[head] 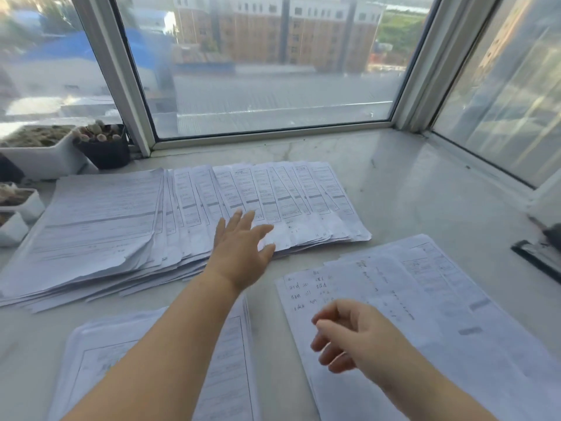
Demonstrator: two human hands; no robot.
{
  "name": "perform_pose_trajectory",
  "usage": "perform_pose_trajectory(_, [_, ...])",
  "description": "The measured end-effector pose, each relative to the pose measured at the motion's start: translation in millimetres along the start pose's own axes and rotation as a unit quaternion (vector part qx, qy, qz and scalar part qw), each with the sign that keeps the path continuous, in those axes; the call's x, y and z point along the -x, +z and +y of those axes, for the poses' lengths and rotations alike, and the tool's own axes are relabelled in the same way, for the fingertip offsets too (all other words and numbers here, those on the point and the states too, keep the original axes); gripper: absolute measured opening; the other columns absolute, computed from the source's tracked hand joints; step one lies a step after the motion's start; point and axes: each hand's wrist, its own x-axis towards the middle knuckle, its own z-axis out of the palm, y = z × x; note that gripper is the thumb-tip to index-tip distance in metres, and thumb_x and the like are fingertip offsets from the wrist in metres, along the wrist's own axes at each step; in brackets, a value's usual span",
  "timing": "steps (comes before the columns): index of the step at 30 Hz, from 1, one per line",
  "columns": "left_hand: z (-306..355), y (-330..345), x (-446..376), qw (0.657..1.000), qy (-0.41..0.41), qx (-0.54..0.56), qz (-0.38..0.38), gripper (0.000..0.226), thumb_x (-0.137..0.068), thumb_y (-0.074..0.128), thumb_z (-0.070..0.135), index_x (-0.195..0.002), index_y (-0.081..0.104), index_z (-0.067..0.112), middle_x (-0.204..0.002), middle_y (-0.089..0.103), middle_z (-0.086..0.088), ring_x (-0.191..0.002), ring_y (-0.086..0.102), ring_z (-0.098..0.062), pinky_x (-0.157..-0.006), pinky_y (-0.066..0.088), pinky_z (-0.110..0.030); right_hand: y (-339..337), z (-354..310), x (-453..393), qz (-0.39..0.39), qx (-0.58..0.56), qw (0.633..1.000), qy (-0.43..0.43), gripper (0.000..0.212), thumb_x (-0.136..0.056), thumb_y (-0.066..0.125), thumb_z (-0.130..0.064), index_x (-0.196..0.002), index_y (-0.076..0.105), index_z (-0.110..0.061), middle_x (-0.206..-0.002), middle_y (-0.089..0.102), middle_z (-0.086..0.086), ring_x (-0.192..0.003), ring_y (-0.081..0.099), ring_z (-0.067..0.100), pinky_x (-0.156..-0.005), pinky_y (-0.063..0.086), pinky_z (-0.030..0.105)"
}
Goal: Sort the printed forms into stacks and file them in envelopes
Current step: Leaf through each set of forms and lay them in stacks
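Our left hand (243,250) reaches flat, fingers spread, over the fanned forms (273,202) by the window; our right hand (349,335) hovers loosely curled, holding nothing, above the near pile (425,299). A careless swipe probably drags several overlapped sheets together and muddles our sorting.

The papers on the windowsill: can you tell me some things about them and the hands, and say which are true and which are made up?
1. The left hand reaches with straight fingers onto the fanned-out forms. True.
2. The right hand holds a pen. False: its loosely curled fingers hold nothing.
3. Two more paper stacks lie near the person, the near left stack and the near right stack. True.
4. The black plant pot stands on the right. False: it stands far left, by the window frame.
5. An envelope lies open on the papers. False: no envelope shows.
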Motion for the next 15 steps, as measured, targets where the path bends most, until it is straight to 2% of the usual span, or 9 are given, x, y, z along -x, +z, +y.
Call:
perform_pose_trajectory(2, [5.8, -9.7, 38.2, 0.998, 0.031, 0.048, 0.03, 0.046, -0.096, 0.049, 0.034, -0.142, 0.041, 0.031, -0.157, 0.022, 0.0, -0.146, 0.01, -0.018, -0.118, -0.002, -0.034, 26.1, 18.8, 33.4, -0.046, 0.015, 0.999, 0.022, 0.005, -0.088, 0.06, -0.013, -0.091, 0.063, -0.01, -0.067, 0.07, 0.004, -0.058, 0.064, 0.014, -0.055, 0.05, 0.025])
perform_pose_trajectory(4, [8.4, -15.9, 88.7, 0.997, 0.048, 0.059, 0.026, 0.042, -0.093, 0.055, 0.032, -0.135, 0.05, 0.028, -0.148, 0.037, 0.002, -0.138, 0.029, -0.018, -0.115, 0.015, -0.03, 45.6, 37.2, 60.5, -0.062, 0.03, 0.997, 0.031, 0.007, -0.085, 0.061, -0.015, -0.09, 0.062, -0.012, -0.066, 0.07, 0.002, -0.058, 0.063, 0.014, -0.056, 0.05, 0.025])
perform_pose_trajectory(7, [6.3, -17.6, 180.6, 0.995, 0.053, 0.079, 0.003, 0.025, -0.089, 0.061, 0.029, -0.113, 0.061, 0.025, -0.117, 0.05, 0.01, -0.111, 0.05, -0.011, -0.097, 0.036, -0.02, 65.2, 63.1, 94.5, -0.029, 0.083, 0.996, 0.017, 0.005, -0.087, 0.062, -0.014, -0.087, 0.061, -0.018, -0.065, 0.069, 0.001, -0.056, 0.063, 0.011, -0.057, 0.051, 0.024])
perform_pose_trajectory(9, [4.6, -16.9, 237.8, 0.994, 0.045, 0.094, -0.01, 0.015, -0.087, 0.063, 0.033, -0.101, 0.059, 0.031, -0.106, 0.048, 0.018, -0.1, 0.05, -0.002, -0.089, 0.039, -0.015, 74.1, 74.7, 110.1, -0.001, 0.134, 0.991, -0.006, 0.003, -0.086, 0.064, -0.021, -0.086, 0.061, -0.023, -0.068, 0.071, 0.0, -0.059, 0.065, 0.008, -0.06, 0.052, 0.024])
perform_pose_trajectory(11, [6.1, -14.6, 282.4, 0.992, 0.048, 0.115, -0.02, 0.013, -0.084, 0.064, 0.038, -0.095, 0.057, 0.037, -0.101, 0.046, 0.024, -0.099, 0.046, 0.003, -0.087, 0.036, -0.011, 80.0, 81.5, 120.7, 0.028, 0.156, 0.987, -0.019, 0.003, -0.085, 0.065, -0.026, -0.087, 0.062, -0.025, -0.071, 0.072, -0.001, -0.064, 0.067, 0.01, -0.067, 0.057, 0.031])
perform_pose_trajectory(13, [10.3, -11.1, 313.3, 0.988, 0.066, 0.135, -0.035, 0.017, -0.08, 0.066, 0.043, -0.095, 0.06, 0.036, -0.104, 0.046, 0.026, -0.103, 0.043, 0.008, -0.091, 0.031, -0.009, 83.8, 84.8, 127.4, 0.043, 0.15, 0.988, -0.022, 0.004, -0.086, 0.064, -0.026, -0.089, 0.062, -0.026, -0.071, 0.071, 0.001, -0.067, 0.068, 0.014, -0.074, 0.058, 0.039])
perform_pose_trajectory(15, [15.1, -8.9, 333.1, 0.986, 0.079, 0.141, -0.046, 0.03, -0.075, 0.068, 0.05, -0.101, 0.063, 0.036, -0.114, 0.044, 0.027, -0.11, 0.038, 0.01, -0.097, 0.024, -0.005, 86.9, 86.9, 133.3, 0.045, 0.135, 0.99, -0.014, 0.007, -0.087, 0.064, -0.025, -0.093, 0.061, -0.027, -0.071, 0.072, 0.001, -0.068, 0.069, 0.014, -0.075, 0.059, 0.039])
